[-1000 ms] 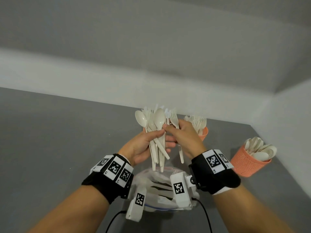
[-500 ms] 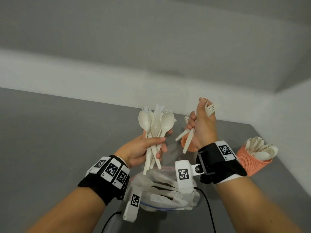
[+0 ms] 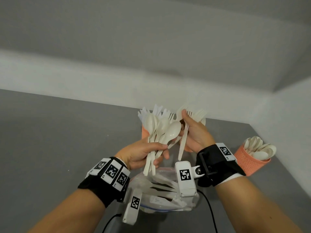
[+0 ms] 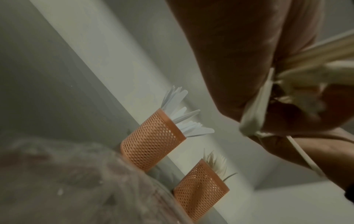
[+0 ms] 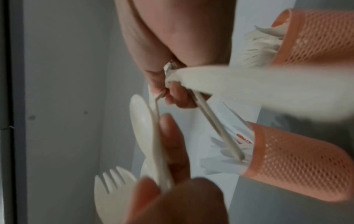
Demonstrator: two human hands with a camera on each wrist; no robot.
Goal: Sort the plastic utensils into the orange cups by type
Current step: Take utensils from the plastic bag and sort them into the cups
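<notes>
My left hand (image 3: 143, 153) grips a fanned bundle of cream spoons and forks (image 3: 159, 130) by the handles, heads up. My right hand (image 3: 195, 133) holds a fork (image 3: 182, 145) just right of the bundle, its handle pointing down. It hides most of the orange mesh fork cup (image 4: 199, 191), whose forks (image 3: 200, 115) show above my fingers. The knife cup (image 4: 153, 139) stands behind the bundle, with white knives sticking out. The spoon cup (image 3: 247, 163), full of spoons, stands at the far right.
A clear plastic bag (image 3: 161, 187) with more utensils lies on the grey table (image 3: 50, 132) under my wrists. A white wall closes off the table behind the cups and on the right. Cables trail from the wrist cameras toward me.
My right hand pulled a fork out of the bundle, lifted it high, then came back down beside the bundle. The left hand's bundle has tilted to the right.
</notes>
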